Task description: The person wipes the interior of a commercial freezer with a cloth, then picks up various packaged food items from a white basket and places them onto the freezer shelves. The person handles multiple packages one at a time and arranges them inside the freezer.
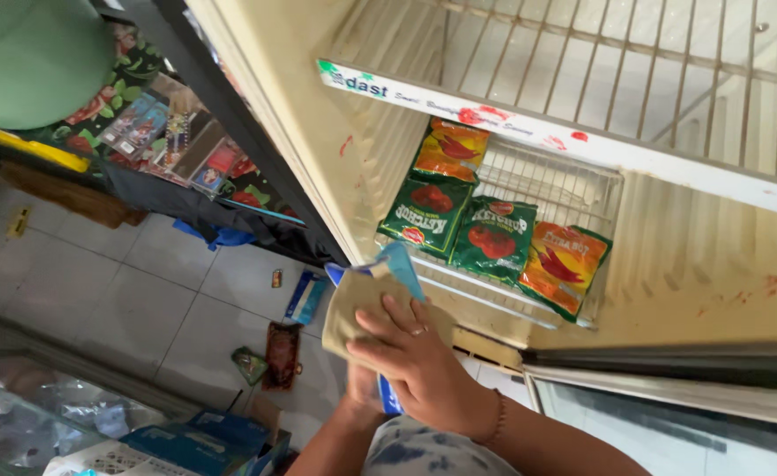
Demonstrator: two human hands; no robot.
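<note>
Cloth (pixel 353 304) under right hand (pixel 415 353) (pressed)

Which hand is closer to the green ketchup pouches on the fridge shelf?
Right. The right hand presses a beige cloth just below the green ketchup pouches; the left hand sits lower, mostly hidden beneath it.

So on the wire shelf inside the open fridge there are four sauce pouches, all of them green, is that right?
Not quite. The head view shows four sauce pouches on the wire shelf, but only two are green. The other two are orange. The fridge is open, as you say.
</note>
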